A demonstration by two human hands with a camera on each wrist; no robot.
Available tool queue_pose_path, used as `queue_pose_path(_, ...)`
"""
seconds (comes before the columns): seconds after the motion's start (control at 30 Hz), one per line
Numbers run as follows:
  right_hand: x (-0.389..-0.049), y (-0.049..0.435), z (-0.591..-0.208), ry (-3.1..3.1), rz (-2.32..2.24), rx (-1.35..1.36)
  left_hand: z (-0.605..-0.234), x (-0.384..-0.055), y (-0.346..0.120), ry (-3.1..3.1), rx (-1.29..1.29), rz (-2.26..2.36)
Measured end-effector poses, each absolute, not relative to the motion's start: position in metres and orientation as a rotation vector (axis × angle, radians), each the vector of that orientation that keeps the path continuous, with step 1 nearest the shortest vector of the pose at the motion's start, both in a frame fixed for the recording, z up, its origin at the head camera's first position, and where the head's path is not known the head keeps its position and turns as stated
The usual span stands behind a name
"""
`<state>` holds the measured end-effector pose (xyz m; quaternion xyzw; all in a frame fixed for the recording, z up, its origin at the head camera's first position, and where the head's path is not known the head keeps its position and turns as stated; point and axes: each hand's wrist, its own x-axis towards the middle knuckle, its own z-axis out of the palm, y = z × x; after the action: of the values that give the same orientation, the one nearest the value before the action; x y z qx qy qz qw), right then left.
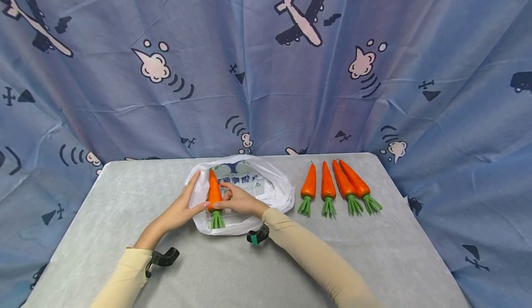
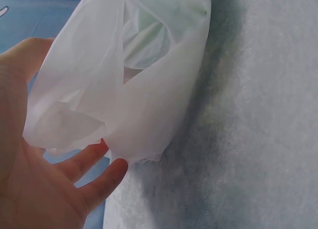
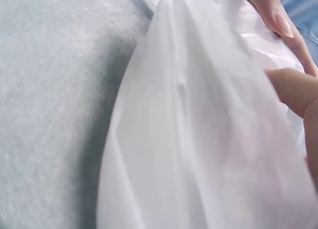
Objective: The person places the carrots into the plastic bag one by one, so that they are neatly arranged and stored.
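Cream sleeves point(image 1: 126, 271) stretch over a pale gray desk point(image 1: 241, 275). At left, the left hand point(image 1: 178, 212) lies open against a white plastic bag point(image 1: 284, 192), its thumb touching an orange carrot point(image 1: 214, 185) lying at the left of the bag's open mouth. Beside it, the right hand point(image 1: 241, 199) pinches that same carrot. Four more carrots point(image 1: 342, 180) lie farther right, green tops toward the camera.
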<state>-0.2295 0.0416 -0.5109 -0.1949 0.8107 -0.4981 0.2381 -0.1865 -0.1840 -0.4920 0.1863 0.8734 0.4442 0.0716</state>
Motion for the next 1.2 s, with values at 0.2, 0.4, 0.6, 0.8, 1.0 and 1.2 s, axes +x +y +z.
queue_pose_path(0.2, -0.2287, 0.0420, -0.5117, 2.218, -1.350, -0.551, -0.4912, -0.1857, -0.1832, 2.626, 0.555, 1.338)
queue_pose_path(0.4, -0.2278, 0.0405, -0.5114, 2.252, -1.321, -0.570, -0.4912, -0.1841, -0.1838, 2.616, 0.567, 1.352)
queue_pose_path(0.6, -0.2264, 0.0405, -0.5097, 2.275, -1.294, -0.574, -0.4903, -0.1832, -0.1841, 2.611, 0.565, 1.362)
queue_pose_path(0.8, -0.2270, 0.0400, -0.5103, 2.274, -1.294, -0.565, -0.4908, -0.1828, -0.1844, 2.610, 0.561, 1.361)
queue_pose_path(1.0, -0.2271, 0.0399, -0.5099, 2.281, -1.276, -0.556, -0.4905, -0.1818, -0.1843, 2.609, 0.567, 1.361)
queue_pose_path(1.2, -0.2280, 0.0405, -0.5091, 2.285, -1.281, -0.560, -0.4896, -0.1814, -0.1839, 2.607, 0.564, 1.362)
